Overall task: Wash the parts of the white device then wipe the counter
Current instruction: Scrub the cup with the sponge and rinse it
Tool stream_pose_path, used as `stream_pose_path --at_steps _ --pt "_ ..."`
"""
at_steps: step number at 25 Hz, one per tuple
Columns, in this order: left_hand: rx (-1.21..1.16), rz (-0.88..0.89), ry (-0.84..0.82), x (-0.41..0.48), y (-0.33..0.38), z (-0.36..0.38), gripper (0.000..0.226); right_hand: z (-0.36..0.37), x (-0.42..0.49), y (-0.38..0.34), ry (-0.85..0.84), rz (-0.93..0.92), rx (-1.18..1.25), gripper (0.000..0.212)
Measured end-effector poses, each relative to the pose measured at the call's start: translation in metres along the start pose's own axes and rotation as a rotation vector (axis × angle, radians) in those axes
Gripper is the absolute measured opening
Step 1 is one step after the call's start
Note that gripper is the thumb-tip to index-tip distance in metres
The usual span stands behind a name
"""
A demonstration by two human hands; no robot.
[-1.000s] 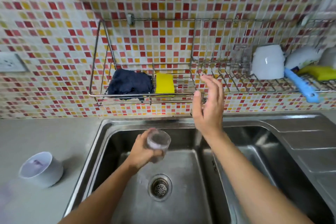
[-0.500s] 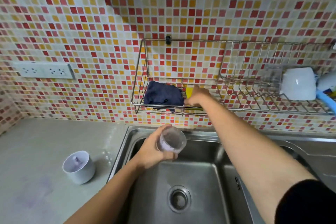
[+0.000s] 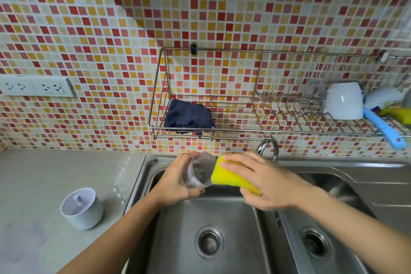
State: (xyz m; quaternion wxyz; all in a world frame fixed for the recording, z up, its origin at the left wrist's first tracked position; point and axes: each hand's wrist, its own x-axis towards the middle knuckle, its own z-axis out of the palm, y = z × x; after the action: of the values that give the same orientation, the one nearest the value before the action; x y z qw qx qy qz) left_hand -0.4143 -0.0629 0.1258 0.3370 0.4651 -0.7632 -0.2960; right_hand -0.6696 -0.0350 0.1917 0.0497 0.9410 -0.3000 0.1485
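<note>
Washing step — left hand [image 3: 175, 181] wrapped round clear cup [image 3: 198, 172] over sink [image 3: 222, 218]; right hand [image 3: 264, 181] fingers clamped on sponge [image 3: 231, 177] at rim. Next: scrub inside. White base [image 3: 81, 208] waits on left tabletop [image 3: 55, 173].

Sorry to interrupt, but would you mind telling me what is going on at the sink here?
A person is washing up over the left basin of the sink. The left hand holds a clear cup tilted on its side, and the right hand presses a yellow sponge to its rim. A white device part waits on the counter, and a dark cloth lies in the wall rack.
</note>
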Motion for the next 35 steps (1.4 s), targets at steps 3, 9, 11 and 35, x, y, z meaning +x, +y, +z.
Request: stream_pose_path --at_steps 3,9,11,35 --pt "0.114 0.111 -0.051 -0.002 0.014 0.009 0.078 0.026 -0.010 0.001 -0.056 -0.014 -0.077 0.059" --pt "0.167 0.126 -0.014 -0.006 0.027 0.040 0.081 0.044 -0.008 0.006 -0.067 -0.157 -0.282 0.040" --pt "0.107 0.100 -0.006 -0.009 0.027 0.043 0.085 0.046 -0.011 0.015 -0.011 -0.227 -0.292 0.017" --pt "-0.139 0.068 -0.099 -0.015 0.047 0.045 0.097 0.003 -0.024 0.004 0.013 -0.247 -0.252 0.019"
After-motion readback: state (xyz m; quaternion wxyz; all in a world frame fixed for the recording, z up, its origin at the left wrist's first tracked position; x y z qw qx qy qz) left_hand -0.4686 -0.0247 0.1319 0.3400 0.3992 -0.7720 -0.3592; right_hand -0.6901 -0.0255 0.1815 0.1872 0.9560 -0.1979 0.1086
